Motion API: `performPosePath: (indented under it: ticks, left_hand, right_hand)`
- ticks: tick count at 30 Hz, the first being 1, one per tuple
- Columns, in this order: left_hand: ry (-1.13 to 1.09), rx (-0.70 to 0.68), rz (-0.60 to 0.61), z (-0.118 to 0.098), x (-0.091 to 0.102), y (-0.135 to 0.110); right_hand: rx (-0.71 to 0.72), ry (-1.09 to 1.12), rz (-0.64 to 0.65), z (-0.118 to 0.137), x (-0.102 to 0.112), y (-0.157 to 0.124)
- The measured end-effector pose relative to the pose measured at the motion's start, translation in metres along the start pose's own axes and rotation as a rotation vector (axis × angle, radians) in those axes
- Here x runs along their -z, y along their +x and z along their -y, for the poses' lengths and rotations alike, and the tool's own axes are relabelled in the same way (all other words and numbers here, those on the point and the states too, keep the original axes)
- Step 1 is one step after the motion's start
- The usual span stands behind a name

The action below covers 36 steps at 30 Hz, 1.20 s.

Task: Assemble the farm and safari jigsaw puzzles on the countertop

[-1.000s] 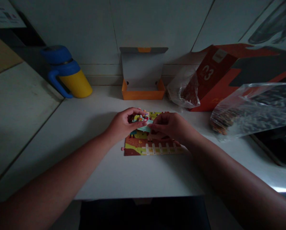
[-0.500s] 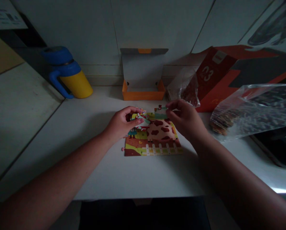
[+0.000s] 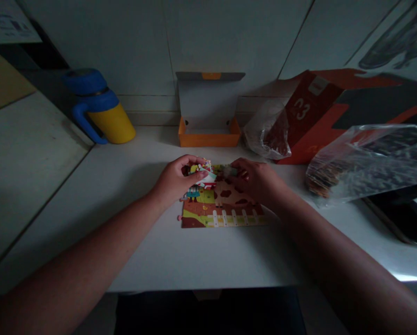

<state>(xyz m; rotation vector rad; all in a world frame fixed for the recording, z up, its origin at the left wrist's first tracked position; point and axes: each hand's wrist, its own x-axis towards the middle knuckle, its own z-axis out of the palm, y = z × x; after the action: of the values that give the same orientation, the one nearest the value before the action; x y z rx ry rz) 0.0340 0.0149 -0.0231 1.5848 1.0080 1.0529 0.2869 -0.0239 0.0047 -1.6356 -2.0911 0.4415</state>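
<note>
A partly joined jigsaw puzzle (image 3: 229, 200) lies on the table, showing a brown-spotted cow, a white fence and a figure in blue. Over its upper left, my left hand (image 3: 177, 179) is closed on several loose puzzle pieces (image 3: 206, 179), pinched between thumb and fingers. My right hand (image 3: 257, 179) is above the cow's upper part, its fingertips closed on one pale green puzzle piece (image 3: 231, 171), blurred by motion. This hand hides the puzzle's upper right.
An open orange box (image 3: 208, 139) stands behind the puzzle. At the back left is a blue and yellow flask (image 3: 105, 111). On the right are a red box (image 3: 313, 116), a clear plastic bag (image 3: 269, 132) and another bag with brown pieces (image 3: 334, 172). The table's front edge (image 3: 208, 289) is near.
My right hand has moved left and slightly down with its puzzle piece, toward the pieces in my left hand. My left hand has stayed almost still.
</note>
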Motion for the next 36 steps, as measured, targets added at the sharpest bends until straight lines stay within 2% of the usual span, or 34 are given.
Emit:
performPosePath:
  ticks: [3,6,11,21,29,36]
  left_hand:
    - [0.010,-0.008,-0.006,0.000,0.001,0.000]
    - [0.024,-0.015,-0.012,0.002,0.002,0.001]
    - [0.030,-0.017,-0.015,0.005,0.003,0.001]
    - [0.012,-0.001,-0.010,0.005,0.002,0.002]
    - [0.033,-0.002,-0.009,0.005,0.001,0.001]
    - [0.040,0.021,-0.019,0.006,0.001,0.001]
  right_hand:
    - [-0.024,0.091,-0.123,-0.005,0.001,0.001]
    - [-0.038,0.091,-0.230,-0.014,0.000,0.005]
    - [0.043,0.005,-0.307,-0.025,-0.005,0.011]
    - [0.090,-0.085,-0.326,-0.038,-0.008,0.023]
    - [0.011,-0.170,-0.239,-0.046,-0.016,0.028]
    - [-0.048,-0.283,-0.224,-0.048,-0.023,0.027]
